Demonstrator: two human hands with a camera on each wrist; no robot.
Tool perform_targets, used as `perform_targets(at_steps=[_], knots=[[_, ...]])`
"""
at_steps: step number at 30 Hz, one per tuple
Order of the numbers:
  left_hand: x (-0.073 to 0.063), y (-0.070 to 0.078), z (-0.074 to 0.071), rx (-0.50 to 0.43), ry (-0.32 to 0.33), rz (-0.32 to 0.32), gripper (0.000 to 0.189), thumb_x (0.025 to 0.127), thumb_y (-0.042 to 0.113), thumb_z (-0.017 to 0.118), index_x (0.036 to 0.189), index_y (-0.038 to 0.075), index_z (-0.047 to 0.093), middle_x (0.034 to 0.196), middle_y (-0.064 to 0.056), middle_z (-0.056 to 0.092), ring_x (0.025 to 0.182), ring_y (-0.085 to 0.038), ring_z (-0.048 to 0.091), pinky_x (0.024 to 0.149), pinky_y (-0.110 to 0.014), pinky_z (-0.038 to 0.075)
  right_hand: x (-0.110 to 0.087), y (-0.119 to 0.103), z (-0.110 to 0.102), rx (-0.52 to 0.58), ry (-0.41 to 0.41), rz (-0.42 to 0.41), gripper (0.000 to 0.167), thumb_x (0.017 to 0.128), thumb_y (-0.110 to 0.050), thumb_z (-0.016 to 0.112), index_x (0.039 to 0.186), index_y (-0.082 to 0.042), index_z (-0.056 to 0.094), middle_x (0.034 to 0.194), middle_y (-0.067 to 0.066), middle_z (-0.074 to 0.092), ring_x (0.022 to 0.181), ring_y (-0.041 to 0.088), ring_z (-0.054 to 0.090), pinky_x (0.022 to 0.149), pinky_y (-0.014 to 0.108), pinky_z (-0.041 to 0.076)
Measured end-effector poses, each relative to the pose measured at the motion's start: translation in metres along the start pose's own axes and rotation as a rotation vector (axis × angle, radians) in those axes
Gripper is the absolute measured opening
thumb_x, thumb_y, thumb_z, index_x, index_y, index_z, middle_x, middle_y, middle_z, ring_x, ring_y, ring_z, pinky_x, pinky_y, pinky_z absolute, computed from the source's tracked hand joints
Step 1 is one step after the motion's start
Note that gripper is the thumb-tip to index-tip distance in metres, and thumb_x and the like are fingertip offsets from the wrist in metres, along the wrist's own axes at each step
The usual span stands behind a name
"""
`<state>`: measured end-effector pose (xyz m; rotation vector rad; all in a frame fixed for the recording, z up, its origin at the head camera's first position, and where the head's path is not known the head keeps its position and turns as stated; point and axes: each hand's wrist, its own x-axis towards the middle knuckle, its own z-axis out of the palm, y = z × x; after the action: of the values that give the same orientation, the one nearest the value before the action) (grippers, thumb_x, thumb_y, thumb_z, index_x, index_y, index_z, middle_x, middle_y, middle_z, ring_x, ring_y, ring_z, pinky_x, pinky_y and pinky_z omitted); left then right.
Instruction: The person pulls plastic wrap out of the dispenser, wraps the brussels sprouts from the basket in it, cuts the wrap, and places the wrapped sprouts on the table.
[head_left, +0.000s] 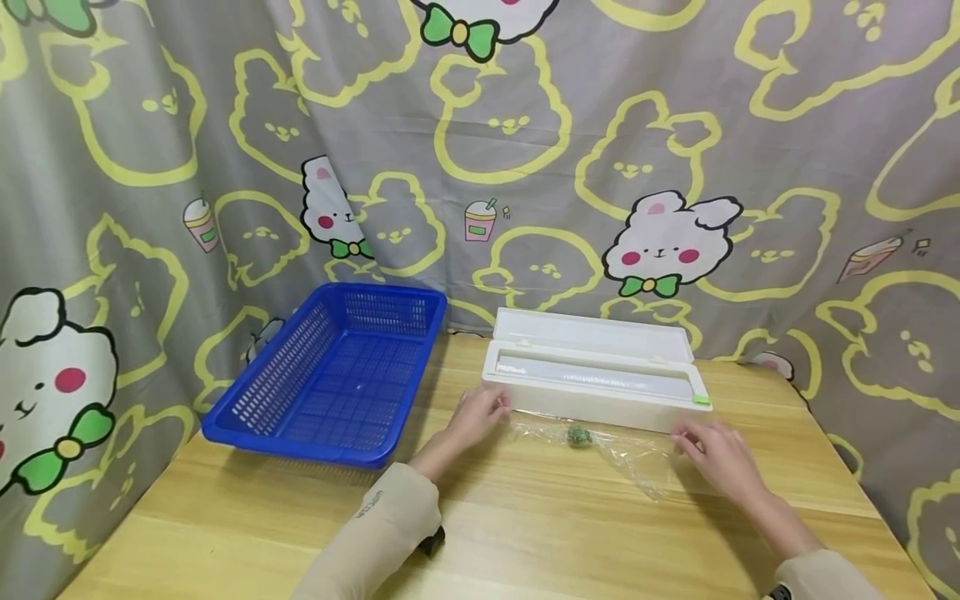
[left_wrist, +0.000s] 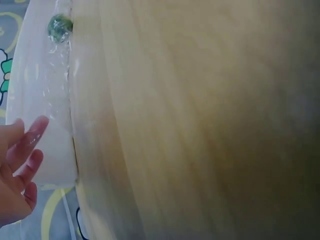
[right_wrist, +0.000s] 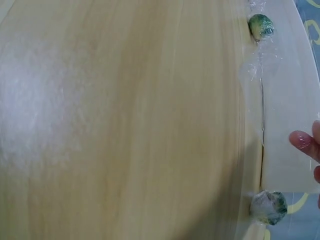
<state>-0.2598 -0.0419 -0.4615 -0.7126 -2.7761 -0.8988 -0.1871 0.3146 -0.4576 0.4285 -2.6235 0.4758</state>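
Clear plastic wrap [head_left: 637, 467] stretches along the front of a long white wrap dispenser [head_left: 585, 410], with a small round green object [head_left: 578, 436] in it. My left hand [head_left: 477, 417] pinches the wrap at its left end, by the dispenser's front left corner. In the left wrist view, film glints on the index finger [left_wrist: 34, 134]. At the other end my right hand [head_left: 716, 454] pinches the wrap near the front right corner. Only some fingertips [right_wrist: 302, 140] of it show in the right wrist view. The dispenser's lid [head_left: 592, 335] stands raised at the back.
A blue plastic basket [head_left: 315, 454] stands on the left of the wooden table [head_left: 525, 533]. Another wrapped green object [right_wrist: 269, 207] lies by the dispenser's right end. A green slider [head_left: 701, 399] sits on the dispenser's rim. Patterned curtains [head_left: 525, 150] hang behind the table.
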Motion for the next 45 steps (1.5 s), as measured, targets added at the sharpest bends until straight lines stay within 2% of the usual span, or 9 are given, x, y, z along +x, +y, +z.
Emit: perform_targets(at_steps=[10,14,19,21,24,27,31,35,45], knots=[[0.004,0.004,0.008,0.175,-0.038,-0.052,0.007,0.079,0.009,0.063,0.075,0.015,0.061,0.07,0.005,0.062,0.07,-0.012,0.056,0.073,-0.034,0.039,0.001,-0.001,0.01,0.051,-0.228,0.141,0.005,0.078,-0.014,0.067,0.076,-0.017,0.063,0.066,-0.004,0.062,0.061,0.011,0.053,0.049,0.029,0.037],[0.005,0.006,0.011,0.302,-0.053,-0.032,0.008,0.077,0.015,0.068,0.07,0.017,0.065,0.067,0.008,0.063,0.067,-0.01,0.057,0.067,-0.031,0.042,0.003,-0.001,0.014,0.023,-0.255,0.176,0.005,0.076,-0.017,0.067,0.075,-0.017,0.062,0.068,-0.003,0.061,0.061,0.012,0.052,0.049,0.031,0.038],[0.011,0.006,0.016,0.378,-0.097,-0.013,0.011,0.072,0.013,0.071,0.064,0.021,0.067,0.066,0.01,0.063,0.068,-0.011,0.06,0.063,-0.031,0.045,0.002,0.0,0.018,-0.035,-0.241,0.16,0.009,0.073,-0.017,0.068,0.069,-0.018,0.061,0.065,-0.004,0.056,0.059,0.014,0.048,0.049,0.032,0.037],[0.015,-0.003,0.025,0.388,-0.09,0.02,0.015,0.07,0.012,0.069,0.06,0.022,0.065,0.062,0.011,0.061,0.063,-0.01,0.058,0.059,-0.031,0.045,0.002,0.001,0.019,-0.057,-0.244,0.141,0.009,0.073,-0.017,0.069,0.068,-0.018,0.062,0.065,-0.005,0.056,0.06,0.016,0.048,0.049,0.033,0.037],[0.016,-0.005,0.029,0.39,-0.087,0.039,0.018,0.067,0.007,0.065,0.056,0.021,0.062,0.057,0.01,0.058,0.058,-0.01,0.055,0.055,-0.029,0.045,0.0,0.002,0.02,-0.084,-0.254,0.119,0.008,0.073,-0.018,0.071,0.069,-0.019,0.064,0.067,-0.005,0.059,0.062,0.019,0.052,0.052,0.036,0.039],[0.014,-0.001,0.028,0.387,-0.05,0.066,0.019,0.065,0.004,0.062,0.055,0.019,0.059,0.055,0.009,0.056,0.055,-0.01,0.052,0.052,-0.028,0.042,0.0,0.002,0.022,-0.101,-0.264,0.1,0.008,0.073,-0.018,0.073,0.07,-0.019,0.065,0.071,-0.004,0.06,0.065,0.021,0.054,0.056,0.039,0.041],[0.007,0.011,0.02,0.411,-0.037,0.054,0.018,0.067,0.002,0.063,0.058,0.017,0.056,0.057,0.007,0.055,0.056,-0.011,0.052,0.052,-0.026,0.039,0.001,0.003,0.024,-0.118,-0.249,0.064,0.009,0.073,-0.016,0.074,0.069,-0.019,0.066,0.072,-0.004,0.058,0.063,0.02,0.054,0.056,0.038,0.041],[0.006,0.013,0.019,0.429,-0.061,0.027,0.018,0.067,0.003,0.065,0.059,0.018,0.061,0.06,0.008,0.059,0.06,-0.011,0.055,0.055,-0.026,0.04,0.003,0.004,0.025,-0.124,-0.229,0.038,0.006,0.072,-0.014,0.074,0.071,-0.014,0.069,0.072,-0.002,0.057,0.063,0.021,0.056,0.054,0.037,0.042],[0.01,0.012,0.014,0.354,-0.188,-0.042,0.013,0.071,0.013,0.073,0.065,0.023,0.069,0.075,0.012,0.066,0.077,-0.011,0.059,0.07,-0.035,0.044,0.004,0.008,0.025,-0.143,-0.195,0.043,0.006,0.072,-0.012,0.073,0.071,-0.015,0.068,0.07,-0.003,0.058,0.061,0.024,0.058,0.049,0.035,0.041]])
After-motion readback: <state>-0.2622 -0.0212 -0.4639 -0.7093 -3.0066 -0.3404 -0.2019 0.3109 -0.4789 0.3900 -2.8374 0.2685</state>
